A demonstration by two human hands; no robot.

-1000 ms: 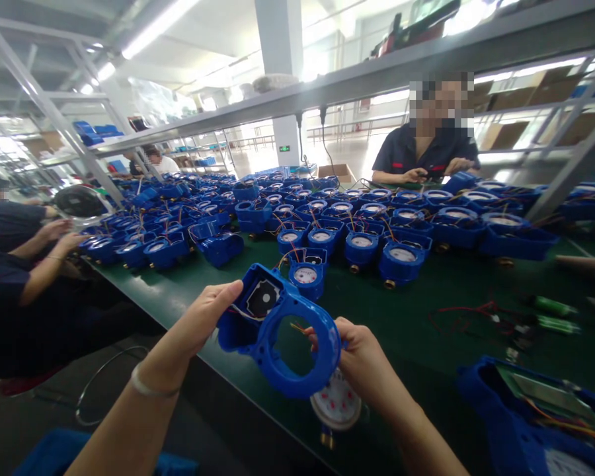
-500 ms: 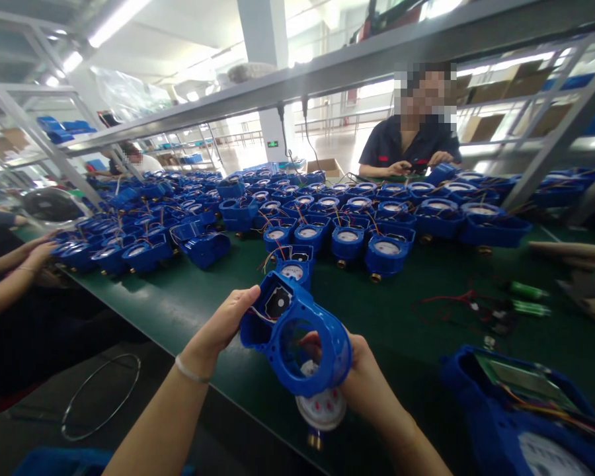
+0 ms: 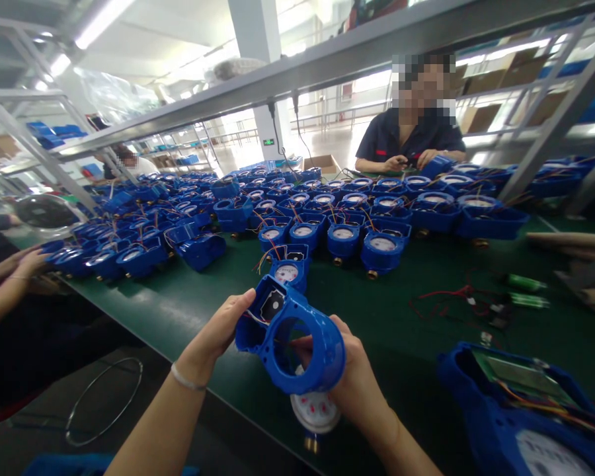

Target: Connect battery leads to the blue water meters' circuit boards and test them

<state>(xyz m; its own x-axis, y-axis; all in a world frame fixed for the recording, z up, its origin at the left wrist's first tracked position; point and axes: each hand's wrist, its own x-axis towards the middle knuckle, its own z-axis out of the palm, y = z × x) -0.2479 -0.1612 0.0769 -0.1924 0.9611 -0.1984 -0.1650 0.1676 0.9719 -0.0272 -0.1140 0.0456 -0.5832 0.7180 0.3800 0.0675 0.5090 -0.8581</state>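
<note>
I hold a blue plastic meter housing (image 3: 297, 370) with a round opening above the near edge of the green table (image 3: 377, 311). My left hand (image 3: 223, 327) grips its left side, thumb on the rim by a black square part inside. My right hand (image 3: 350, 377) wraps under its right side, fingers showing through the ring. Below it, against my right hand, is a white meter dial (image 3: 315, 411) with a brass fitting; thin wires run between the two.
Many blue water meters (image 3: 342, 238) fill the table's far half. Loose red wires and green cylinders (image 3: 523, 291) lie at right. An open blue housing with a circuit board (image 3: 525, 396) sits near right. People work at the left, opposite, and far right.
The housing and both hands have dropped slightly toward the dial and turned a little; the view has shifted, so the table's contents sit more to the left.
</note>
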